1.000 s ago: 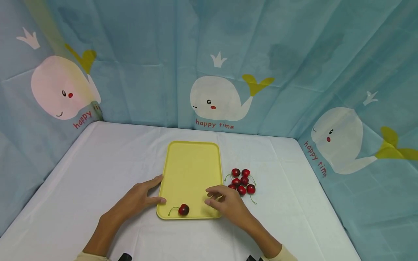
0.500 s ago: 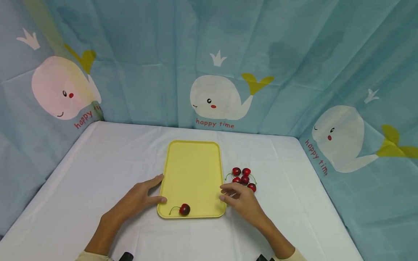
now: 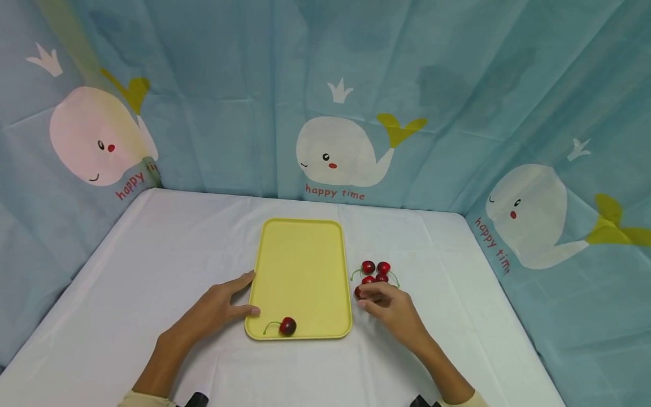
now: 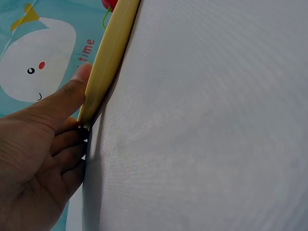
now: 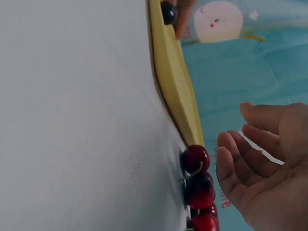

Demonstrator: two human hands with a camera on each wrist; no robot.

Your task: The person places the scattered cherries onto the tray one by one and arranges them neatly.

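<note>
On a white cloth lies a yellow tray (image 3: 304, 265), with one dark red cherry (image 3: 287, 326) and its green stem near the front edge. My left hand (image 3: 217, 305) holds the tray's left edge, thumb over the rim and fingers at the outer side; the left wrist view shows the thumb (image 4: 77, 86) against the rim. Several cherries (image 3: 368, 267) sit in a cluster just right of the tray. Over the near side of that cluster my right hand (image 3: 394, 314) hovers, fingers loosely bent and nothing between them, partly covering cherries. In the right wrist view it is apart from the cherries (image 5: 199, 190).
A white tablecloth (image 3: 183, 243) covers the table. Behind and at both sides hangs a blue curtain (image 3: 224, 135) printed with whales. Dark straps or devices (image 3: 197, 400) show near the wrists at the bottom edge.
My right hand has moved right, from over the tray to over the cherry cluster, with nothing in it. The left hand and the cherry on the tray stay in place.
</note>
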